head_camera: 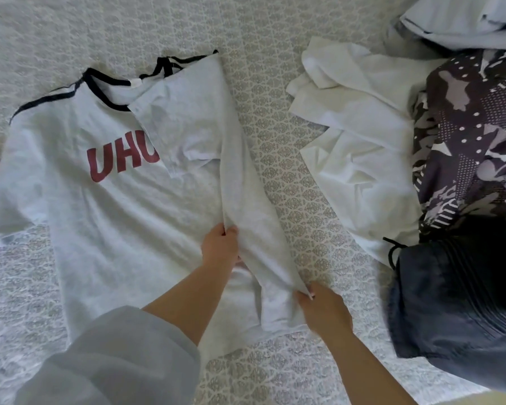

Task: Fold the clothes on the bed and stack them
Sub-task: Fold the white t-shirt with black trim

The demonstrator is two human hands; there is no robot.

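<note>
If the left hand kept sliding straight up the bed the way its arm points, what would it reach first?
Likely the folded-over sleeve of the grey T-shirt with red lettering, which the left hand already grips at the fold; depth is uncertain.

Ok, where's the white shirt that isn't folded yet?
In the head view, the white shirt lies crumpled on the right side of the bed, between the grey T-shirt and the patterned garment.

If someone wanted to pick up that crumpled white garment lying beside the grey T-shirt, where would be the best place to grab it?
Probably the crumpled white garment is best taken at its bunched top corner, coming from the open patterned bedspread on its left. The folds stand up there, giving fingers something to pinch, while its right edge is tucked against the dark patterned garment.
</note>
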